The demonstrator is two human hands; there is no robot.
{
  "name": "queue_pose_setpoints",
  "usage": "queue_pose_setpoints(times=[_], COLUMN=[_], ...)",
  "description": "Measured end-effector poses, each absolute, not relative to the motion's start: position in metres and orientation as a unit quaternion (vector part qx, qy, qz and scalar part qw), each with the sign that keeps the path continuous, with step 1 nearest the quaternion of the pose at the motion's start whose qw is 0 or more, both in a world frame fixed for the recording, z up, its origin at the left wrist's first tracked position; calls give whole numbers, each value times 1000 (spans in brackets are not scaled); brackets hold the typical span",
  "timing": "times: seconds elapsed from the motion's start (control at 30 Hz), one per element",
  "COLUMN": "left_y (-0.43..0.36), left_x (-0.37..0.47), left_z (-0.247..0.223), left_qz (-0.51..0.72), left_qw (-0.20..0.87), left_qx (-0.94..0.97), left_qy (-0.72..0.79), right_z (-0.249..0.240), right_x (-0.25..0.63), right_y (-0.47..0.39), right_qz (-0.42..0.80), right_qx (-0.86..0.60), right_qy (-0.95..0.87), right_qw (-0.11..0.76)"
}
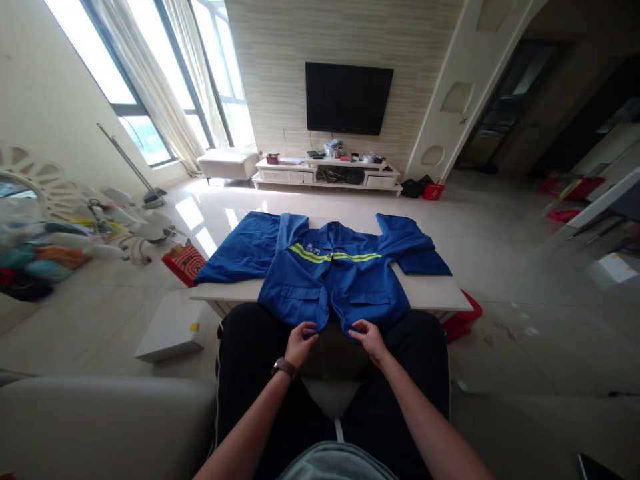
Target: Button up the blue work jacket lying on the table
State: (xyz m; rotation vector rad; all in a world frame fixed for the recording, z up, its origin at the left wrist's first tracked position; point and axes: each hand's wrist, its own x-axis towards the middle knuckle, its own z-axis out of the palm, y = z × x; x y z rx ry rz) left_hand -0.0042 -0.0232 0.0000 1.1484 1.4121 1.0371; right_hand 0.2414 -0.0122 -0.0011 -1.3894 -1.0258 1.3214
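Note:
A blue work jacket [305, 283] with yellow-green stripes across its chest lies spread over the low table, front side up, its hem hanging toward my knees. With a watch on the wrist, my left hand [301, 343] pinches the lower corner of one front panel. The matching corner of the other panel is pinched by my right hand [370, 339]. Between the two corners the front edges stand a little apart. One sleeve folds out at the right; more folded blue cloth [245, 247] lies at the left, and I cannot tell whether it belongs to the jacket.
The pale table [435, 293] stands before my knees. A white box [173, 327] and a red patterned bag [184, 263] sit on the floor at its left, a red item [465, 317] at its right. Farther off is a TV cabinet [290, 175] under a television [349, 98].

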Motion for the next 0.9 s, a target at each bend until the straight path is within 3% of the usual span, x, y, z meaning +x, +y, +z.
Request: queue_pose_setpoints(times=[0.17, 0.9], left_y=[-23, -18], left_x=[-1, 35], left_z=[2, -3], left_qz=[469, 467], left_qw=[579, 596], left_qx=[394, 398], left_qy=[538, 519], right_z=[5, -6], right_x=[239, 213], right_y=[-14, -15], right_qz=[565, 465], right_qx=[-551, -545], right_qy=[-428, -525], right_qw=[442, 459])
